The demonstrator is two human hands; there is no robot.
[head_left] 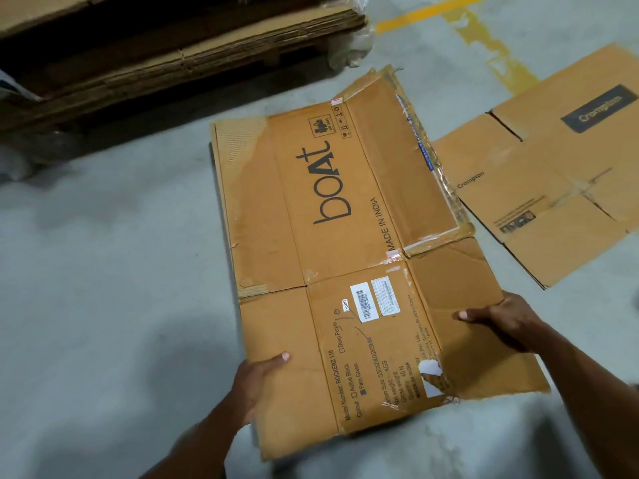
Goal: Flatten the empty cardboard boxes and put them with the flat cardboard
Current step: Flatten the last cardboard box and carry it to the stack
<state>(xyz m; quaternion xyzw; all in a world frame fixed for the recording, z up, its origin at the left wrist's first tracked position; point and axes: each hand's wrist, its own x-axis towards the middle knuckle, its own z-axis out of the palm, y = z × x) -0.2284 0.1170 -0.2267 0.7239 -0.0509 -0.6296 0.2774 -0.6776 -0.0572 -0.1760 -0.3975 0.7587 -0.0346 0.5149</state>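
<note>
While both my left hand (257,378) and right hand (498,323) grip the flattened box (345,236), I should keep it level, carrying it to the cardboard stack (173,60).

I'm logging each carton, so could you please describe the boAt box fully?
The boAt box is brown corrugated cardboard, flattened, flaps spread, with torn tape, a barcode label and black print. The left hand and right hand grip its near edges above the grey floor.
</note>
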